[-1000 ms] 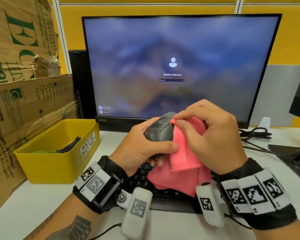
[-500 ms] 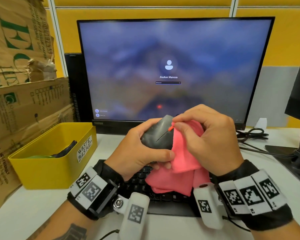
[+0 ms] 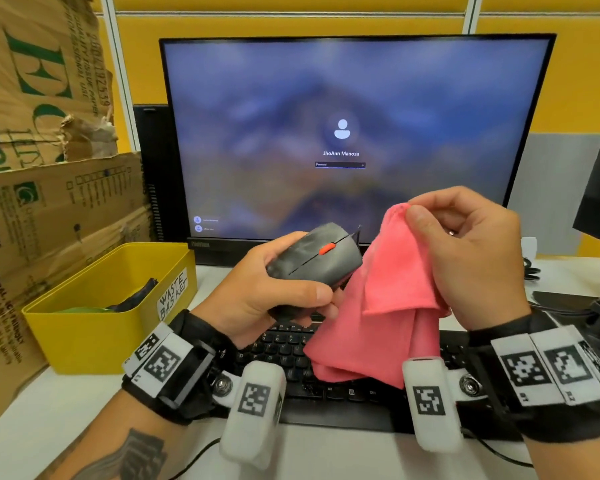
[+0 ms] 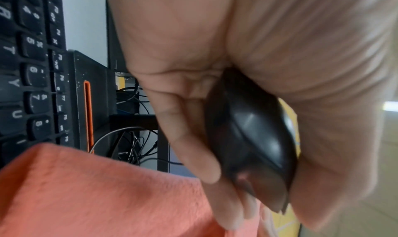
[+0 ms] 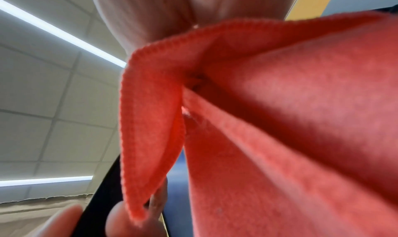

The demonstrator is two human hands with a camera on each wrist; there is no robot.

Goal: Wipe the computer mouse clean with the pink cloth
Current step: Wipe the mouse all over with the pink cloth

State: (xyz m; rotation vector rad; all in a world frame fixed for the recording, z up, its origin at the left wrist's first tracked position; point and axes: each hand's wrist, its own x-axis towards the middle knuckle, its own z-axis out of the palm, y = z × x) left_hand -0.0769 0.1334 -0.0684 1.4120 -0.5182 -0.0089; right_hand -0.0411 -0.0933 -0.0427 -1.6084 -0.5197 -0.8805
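Observation:
My left hand (image 3: 274,292) grips a black computer mouse (image 3: 321,259) with an orange scroll wheel, lifted above the keyboard. The left wrist view shows the mouse (image 4: 252,138) wedged between thumb and curled fingers. My right hand (image 3: 465,258) pinches the pink cloth (image 3: 388,299) at its top fold and holds it just right of the mouse. The cloth hangs down over the keyboard, its left edge brushing the mouse's front end. In the right wrist view the cloth (image 5: 280,121) fills most of the picture.
A black keyboard (image 3: 284,348) lies under both hands, with a lit monitor (image 3: 343,133) behind. A yellow waste basket (image 3: 94,327) stands at the left beside cardboard boxes (image 3: 32,168). Cables (image 3: 530,268) and a second monitor's stand sit at the right.
My right hand has pulled the cloth off the top of the mouse, up and to the right. The scroll wheel and mouse top now show. The left hand keeps its grip.

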